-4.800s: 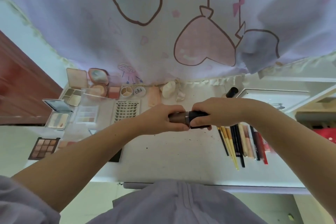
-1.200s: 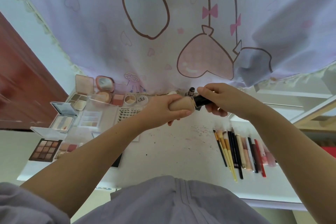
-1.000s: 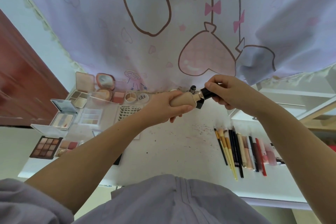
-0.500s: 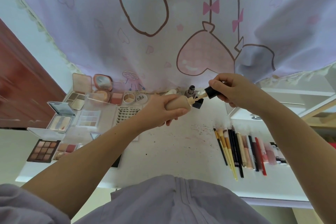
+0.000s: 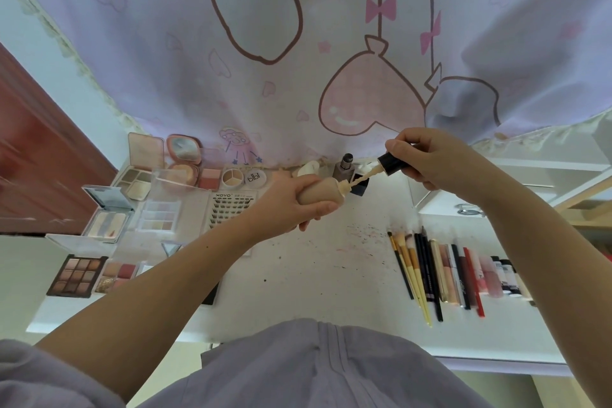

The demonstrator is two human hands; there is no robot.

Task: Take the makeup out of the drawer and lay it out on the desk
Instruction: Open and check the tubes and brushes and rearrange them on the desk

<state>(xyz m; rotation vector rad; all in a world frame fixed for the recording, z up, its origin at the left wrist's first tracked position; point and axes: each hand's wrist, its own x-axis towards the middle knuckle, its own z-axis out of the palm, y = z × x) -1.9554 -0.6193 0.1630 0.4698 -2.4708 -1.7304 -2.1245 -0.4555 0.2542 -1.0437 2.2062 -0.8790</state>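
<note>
Holding the beige foundation bottle (image 5: 320,194) in the left hand (image 5: 291,205), fingers curled round its body, neck tilted toward the right; pinching the black cap (image 5: 390,163) in the right hand (image 5: 427,159), with the coated wand (image 5: 362,178) drawn almost clear of the neck, its tip just at the opening. Both raised above the back edge of the worktop (image 5: 308,275), touching nothing there. Judged as a side step within the laying-out: checking or opening one item before setting it down, not yet placed. Next move likely calling for sliding the wand straight back into the narrow neck, twisting the cap tight, then standing or laying the bottle in a bare patch near the back edge, beside the small grey bottle (image 5: 344,167) and its black cap (image 5: 359,188). Risk of dripping product while uncapped, so keeping the neck up seems wise. Further out: along the right edge, a row of brushes (image 5: 409,272) and pencils and lip tubes (image 5: 477,272) lying side by side; toward the left edge and back-left corner, opened palettes (image 5: 77,276), compacts (image 5: 183,151), a lash tray (image 5: 228,209). Behind all of it, a lilac curtain (image 5: 265,43) hanging over the back edge. No drawer in sight, so no telling what remains inside.
</note>
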